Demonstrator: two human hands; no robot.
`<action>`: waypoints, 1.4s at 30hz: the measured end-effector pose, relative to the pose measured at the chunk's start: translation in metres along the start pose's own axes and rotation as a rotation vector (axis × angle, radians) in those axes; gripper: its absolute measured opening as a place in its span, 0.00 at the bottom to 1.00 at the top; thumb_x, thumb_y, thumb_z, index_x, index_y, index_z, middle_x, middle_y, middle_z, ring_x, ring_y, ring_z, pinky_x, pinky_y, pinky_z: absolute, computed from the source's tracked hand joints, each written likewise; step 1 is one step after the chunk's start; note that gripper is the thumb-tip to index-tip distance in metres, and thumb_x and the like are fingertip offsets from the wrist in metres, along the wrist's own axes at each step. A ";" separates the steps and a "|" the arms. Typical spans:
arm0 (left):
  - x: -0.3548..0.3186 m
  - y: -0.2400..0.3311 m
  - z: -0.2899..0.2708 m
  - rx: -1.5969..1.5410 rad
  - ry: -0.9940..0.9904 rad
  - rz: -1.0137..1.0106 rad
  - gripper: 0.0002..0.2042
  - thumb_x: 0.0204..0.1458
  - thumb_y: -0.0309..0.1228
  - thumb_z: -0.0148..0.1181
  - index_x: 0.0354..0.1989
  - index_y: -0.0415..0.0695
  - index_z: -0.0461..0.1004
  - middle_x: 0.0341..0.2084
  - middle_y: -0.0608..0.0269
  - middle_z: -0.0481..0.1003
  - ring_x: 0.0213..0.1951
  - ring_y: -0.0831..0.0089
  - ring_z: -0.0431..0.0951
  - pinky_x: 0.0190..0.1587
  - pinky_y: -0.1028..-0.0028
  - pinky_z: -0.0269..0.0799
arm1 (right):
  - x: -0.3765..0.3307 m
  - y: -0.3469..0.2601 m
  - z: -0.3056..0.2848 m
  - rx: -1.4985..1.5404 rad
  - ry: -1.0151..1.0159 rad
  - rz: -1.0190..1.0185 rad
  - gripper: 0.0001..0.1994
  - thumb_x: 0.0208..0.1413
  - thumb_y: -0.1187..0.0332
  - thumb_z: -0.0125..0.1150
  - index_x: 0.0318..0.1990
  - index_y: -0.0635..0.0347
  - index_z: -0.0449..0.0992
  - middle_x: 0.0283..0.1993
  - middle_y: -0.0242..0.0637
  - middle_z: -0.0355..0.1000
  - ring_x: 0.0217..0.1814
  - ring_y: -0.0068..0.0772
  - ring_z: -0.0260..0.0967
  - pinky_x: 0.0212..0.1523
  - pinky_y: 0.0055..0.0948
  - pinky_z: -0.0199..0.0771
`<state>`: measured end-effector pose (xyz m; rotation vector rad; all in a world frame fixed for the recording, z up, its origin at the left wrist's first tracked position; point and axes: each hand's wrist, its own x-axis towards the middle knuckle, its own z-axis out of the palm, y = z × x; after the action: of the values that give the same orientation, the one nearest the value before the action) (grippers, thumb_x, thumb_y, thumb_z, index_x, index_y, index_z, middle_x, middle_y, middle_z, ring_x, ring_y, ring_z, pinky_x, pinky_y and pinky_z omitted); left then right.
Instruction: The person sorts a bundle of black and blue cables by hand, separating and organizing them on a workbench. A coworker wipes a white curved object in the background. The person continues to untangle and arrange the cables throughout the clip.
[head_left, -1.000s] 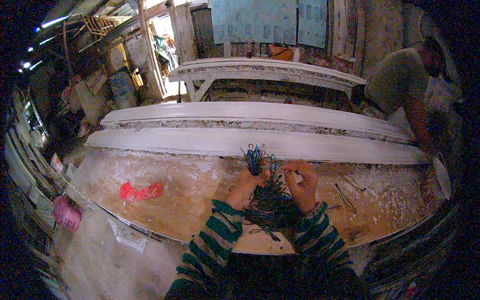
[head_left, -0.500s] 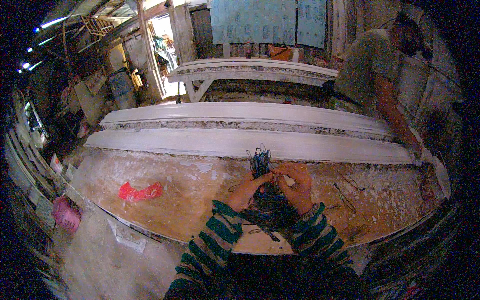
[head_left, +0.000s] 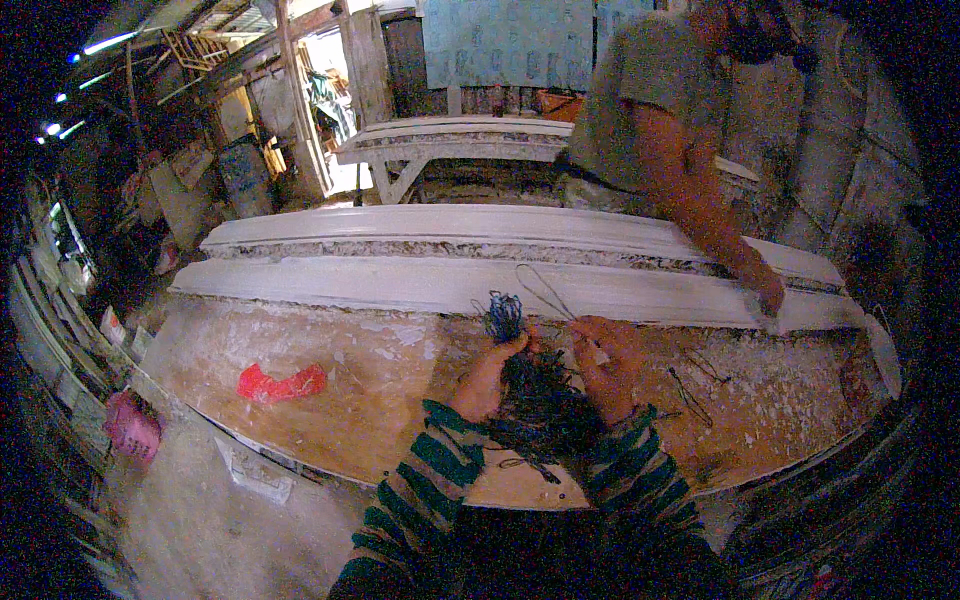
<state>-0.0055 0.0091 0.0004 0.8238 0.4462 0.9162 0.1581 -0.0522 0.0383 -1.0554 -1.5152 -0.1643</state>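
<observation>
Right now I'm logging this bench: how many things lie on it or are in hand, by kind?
Dark wire bundle, in left hand: 1
Wire loop, at right hand: 1
Red scrap: 1
Long white mouldings: 2
Total: 5

Large pale-blue rectangular sheet (head_left: 508, 42) hangs on the far wall, top centre, with rows of dark marks. Dark rectangular board (head_left: 238, 178) leans by the doorway at left, possibly a sign. Crumpled red plastic wrapper (head_left: 281, 383) lies on the table (head_left: 360, 400), left side.
</observation>
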 end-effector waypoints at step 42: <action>0.001 0.035 -0.011 -0.294 0.183 0.579 0.11 0.56 0.42 0.50 0.34 0.48 0.63 0.20 0.71 0.60 0.24 0.77 0.63 0.34 0.73 0.64 | -0.021 0.030 0.029 -0.457 -0.879 0.043 0.17 0.46 0.71 0.56 0.46 0.46 0.72 0.50 0.34 0.69 0.55 0.41 0.63 0.54 0.54 0.54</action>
<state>-0.0305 0.0269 0.0212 0.6052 0.2193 1.5622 0.1548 -0.0264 -0.0009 -1.6497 -2.3026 -0.0044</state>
